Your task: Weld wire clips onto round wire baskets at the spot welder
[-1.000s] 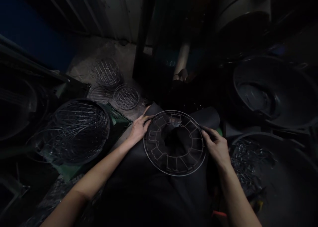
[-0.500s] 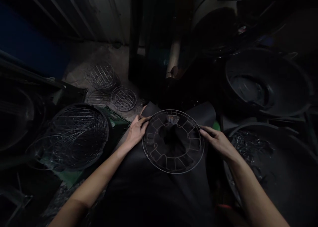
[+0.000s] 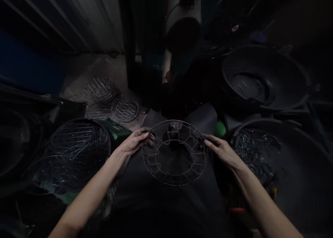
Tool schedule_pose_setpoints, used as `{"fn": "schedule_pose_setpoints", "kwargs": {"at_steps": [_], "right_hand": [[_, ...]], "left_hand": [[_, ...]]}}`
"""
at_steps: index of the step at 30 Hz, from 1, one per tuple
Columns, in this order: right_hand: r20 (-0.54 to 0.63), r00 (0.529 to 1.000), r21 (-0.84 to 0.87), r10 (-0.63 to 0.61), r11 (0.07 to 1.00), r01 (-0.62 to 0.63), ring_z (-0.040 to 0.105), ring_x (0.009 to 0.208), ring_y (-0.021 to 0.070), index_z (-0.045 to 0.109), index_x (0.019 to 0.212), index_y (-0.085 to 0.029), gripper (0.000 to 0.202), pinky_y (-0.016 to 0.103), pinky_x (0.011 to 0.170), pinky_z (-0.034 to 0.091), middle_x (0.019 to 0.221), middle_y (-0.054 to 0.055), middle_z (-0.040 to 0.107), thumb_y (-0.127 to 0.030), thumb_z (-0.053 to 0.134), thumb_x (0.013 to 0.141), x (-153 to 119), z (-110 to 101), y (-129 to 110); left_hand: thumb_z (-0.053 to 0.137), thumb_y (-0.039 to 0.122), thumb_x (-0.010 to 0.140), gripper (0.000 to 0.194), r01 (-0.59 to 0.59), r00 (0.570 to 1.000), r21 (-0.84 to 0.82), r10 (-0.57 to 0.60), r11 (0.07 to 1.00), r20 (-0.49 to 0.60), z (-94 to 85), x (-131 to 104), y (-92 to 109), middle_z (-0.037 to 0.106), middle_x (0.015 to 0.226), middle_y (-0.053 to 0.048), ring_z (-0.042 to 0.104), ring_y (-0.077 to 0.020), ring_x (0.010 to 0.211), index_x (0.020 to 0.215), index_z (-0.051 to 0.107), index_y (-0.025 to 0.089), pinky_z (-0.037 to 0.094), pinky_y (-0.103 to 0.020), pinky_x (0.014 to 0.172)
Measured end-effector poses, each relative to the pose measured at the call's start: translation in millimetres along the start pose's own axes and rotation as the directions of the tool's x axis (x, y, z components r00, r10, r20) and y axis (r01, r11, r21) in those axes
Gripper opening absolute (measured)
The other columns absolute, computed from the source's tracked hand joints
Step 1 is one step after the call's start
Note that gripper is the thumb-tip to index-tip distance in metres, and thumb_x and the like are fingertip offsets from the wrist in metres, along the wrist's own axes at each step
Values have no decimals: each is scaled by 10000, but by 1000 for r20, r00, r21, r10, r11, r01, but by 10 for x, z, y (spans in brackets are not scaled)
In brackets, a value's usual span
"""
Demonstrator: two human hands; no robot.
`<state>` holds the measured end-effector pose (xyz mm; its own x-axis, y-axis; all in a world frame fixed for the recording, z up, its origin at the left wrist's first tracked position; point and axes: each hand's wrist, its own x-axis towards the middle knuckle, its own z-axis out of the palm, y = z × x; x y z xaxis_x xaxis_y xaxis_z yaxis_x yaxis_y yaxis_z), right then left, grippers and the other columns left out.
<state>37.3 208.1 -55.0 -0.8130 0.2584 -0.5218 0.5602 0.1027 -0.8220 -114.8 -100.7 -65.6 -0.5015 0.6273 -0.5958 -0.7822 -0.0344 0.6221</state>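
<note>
A round wire frame (image 3: 174,184) with an outer ring and a looped inner pattern is held over my dark-clad lap (image 3: 145,200). My left hand (image 3: 136,139) pinches its left rim between thumb and fingers. On the opposite side, my right hand (image 3: 217,146) grips the right rim, thumb and fingers closed on the wire. The frame's far edge tilts slightly, so its inner loops show apart from the outer ring.
To the left, a basin (image 3: 109,137) is heaped with loose wire pieces. Round wire racks (image 3: 125,109) lie on the floor ahead. At right, a large tub (image 3: 299,154) contains small metal pieces (image 3: 251,151), with another basin (image 3: 288,71) behind it. A vertical pipe (image 3: 167,66) stands ahead.
The wire frame has been tilted a little, with both hands still on its rim. My view has shifted slightly to the right, so the pipe appears further left.
</note>
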Motion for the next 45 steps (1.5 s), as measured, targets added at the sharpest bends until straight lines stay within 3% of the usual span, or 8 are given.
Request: {"fn": "schedule_pose_setpoints", "kwargs": {"at_steps": [3,7,12,16,22,30,40,45], "right_hand": [[4,1000,21,-27,999,27,609,1042,267,691,1042,-198,527,402,943,466,1073,81,685,-601,645,706,16,25,17],[-42,997,20,-70,997,71,588,1079,261,674,1074,-197,511,424,989,424,1112,76,669,-579,622,739,-32,18,86],[-64,994,12,-91,996,92,548,1140,246,633,1139,-212,494,419,1038,376,1211,70,619,-521,636,753,-201,18,184],[-163,987,148,-18,988,43,589,1055,233,595,1176,-204,574,399,959,450,1164,79,638,-508,693,699,-308,55,189],[-30,1000,227,-7,974,13,620,950,211,664,1044,-169,486,365,888,480,1024,71,683,-478,727,674,-303,8,-131],[133,991,359,-14,933,-35,605,671,150,689,818,-173,379,291,632,518,749,19,664,-444,792,574,236,482,-304],[42,992,275,-123,955,107,486,1223,226,514,1296,-258,570,384,1000,432,1332,39,528,-482,632,785,160,987,236],[98,988,438,118,887,-149,688,804,208,424,1344,-175,727,359,726,578,955,84,700,-482,686,740,50,1101,392]], "left_hand": [[726,289,742,343,-27,1000,-19,27,999,7,51,-12,-47,659,758,-49,591,-99,528,1007,570,138,502,-228,549],[668,281,800,286,-141,989,1,141,990,-35,106,0,-133,596,627,30,301,17,328,1029,565,145,421,-164,451],[728,272,736,335,-159,985,22,160,987,-68,124,10,-152,587,599,27,477,-39,439,1009,591,136,485,-194,572],[727,272,733,317,-164,982,14,164,986,-88,151,-25,-167,573,589,47,345,6,364,995,597,149,476,-191,542],[731,262,723,224,-254,963,6,254,967,-90,168,-173,26,559,562,50,284,31,317,877,617,147,409,-145,442],[768,184,640,277,-274,936,-75,248,959,-251,-307,-279,116,510,550,76,278,40,327,827,567,145,305,-77,377],[761,162,640,290,-223,926,-151,161,963,-340,-692,-157,-199,544,586,81,245,41,330,774,504,145,325,-103,410],[716,149,700,220,-211,935,-168,149,963,-321,-708,-138,-178,543,593,71,245,31,336,756,503,148,304,-111,391]]}}
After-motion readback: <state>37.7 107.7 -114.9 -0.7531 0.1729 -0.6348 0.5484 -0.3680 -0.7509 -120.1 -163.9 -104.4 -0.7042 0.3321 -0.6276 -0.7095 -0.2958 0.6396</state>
